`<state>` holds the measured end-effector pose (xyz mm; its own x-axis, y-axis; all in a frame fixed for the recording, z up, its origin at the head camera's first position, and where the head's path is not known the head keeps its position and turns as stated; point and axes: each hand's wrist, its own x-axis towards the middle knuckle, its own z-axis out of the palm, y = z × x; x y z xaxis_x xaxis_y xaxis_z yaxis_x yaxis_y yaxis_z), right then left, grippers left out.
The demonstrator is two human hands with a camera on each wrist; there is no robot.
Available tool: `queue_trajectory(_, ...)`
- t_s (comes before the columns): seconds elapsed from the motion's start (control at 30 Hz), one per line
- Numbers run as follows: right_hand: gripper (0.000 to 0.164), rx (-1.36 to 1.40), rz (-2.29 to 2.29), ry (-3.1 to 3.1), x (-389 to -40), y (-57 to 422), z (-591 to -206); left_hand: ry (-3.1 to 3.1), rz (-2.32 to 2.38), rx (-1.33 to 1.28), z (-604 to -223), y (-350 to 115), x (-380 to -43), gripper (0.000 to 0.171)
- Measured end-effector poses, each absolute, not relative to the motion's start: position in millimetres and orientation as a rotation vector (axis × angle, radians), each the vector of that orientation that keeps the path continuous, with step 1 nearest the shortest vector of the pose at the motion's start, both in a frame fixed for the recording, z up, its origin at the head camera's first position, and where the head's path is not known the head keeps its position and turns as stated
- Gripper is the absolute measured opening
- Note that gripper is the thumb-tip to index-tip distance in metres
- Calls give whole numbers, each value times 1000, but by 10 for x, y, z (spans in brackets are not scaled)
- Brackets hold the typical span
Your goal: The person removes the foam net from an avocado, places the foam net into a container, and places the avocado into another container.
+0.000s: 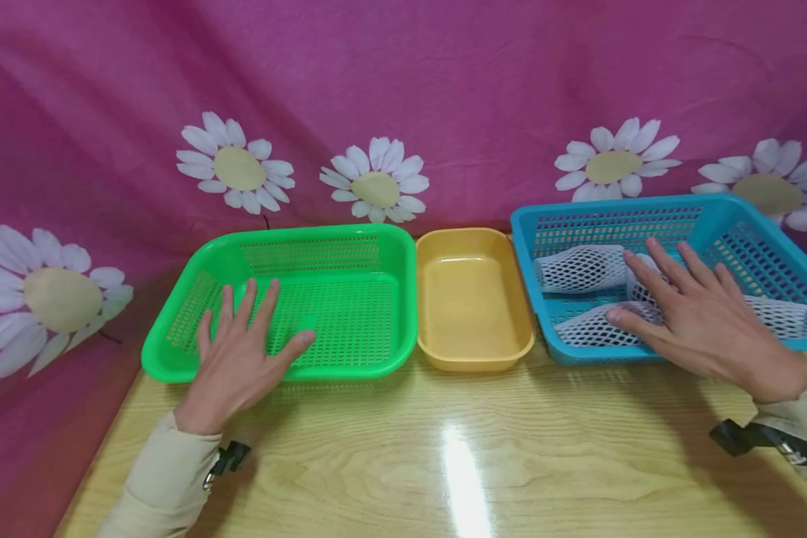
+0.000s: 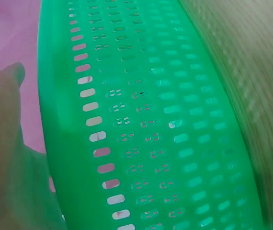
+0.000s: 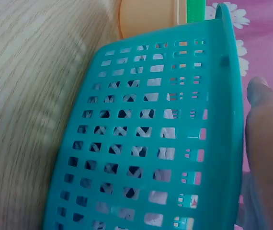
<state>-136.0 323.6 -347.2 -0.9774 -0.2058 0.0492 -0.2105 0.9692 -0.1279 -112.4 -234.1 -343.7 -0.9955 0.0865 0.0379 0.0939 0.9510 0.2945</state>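
My left hand (image 1: 238, 362) is spread flat over the near left part of a green basket (image 1: 403, 299), fingers straight and holding nothing. Only perforated floor shows inside that basket. On the other side, my right hand (image 1: 699, 321) hovers with fingers spread over a blue basket (image 1: 672, 205). Several things in white foam netting lie in it: one netted bundle (image 1: 581, 269) at the back left, another (image 1: 605, 326) in front of it, and one (image 1: 783, 317) at the right. The right hand partly hides them. In the right wrist view, netting shows through the slots of the blue wall (image 3: 127, 129).
A yellow tray (image 1: 474, 299) stands between the two baskets, close to both. All three rest on a wood-grain table (image 1: 376, 448). Behind them hangs a purple cloth (image 1: 471, 104) with white daisies. Light glares off the table's front middle.
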Motion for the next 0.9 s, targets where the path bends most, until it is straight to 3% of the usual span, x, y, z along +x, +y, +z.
queue_trajectory(0.6, 85, 696, 266, -2935, -1454, 3348, -3355, -3012, -516, -241, -3425, -2223, -1143, 94)
queue_trajectory(0.9, 84, 714, 286, -3015, -1475, 3295, -3295, -2964, -557, -312, -3445, -2121, -1175, 94)
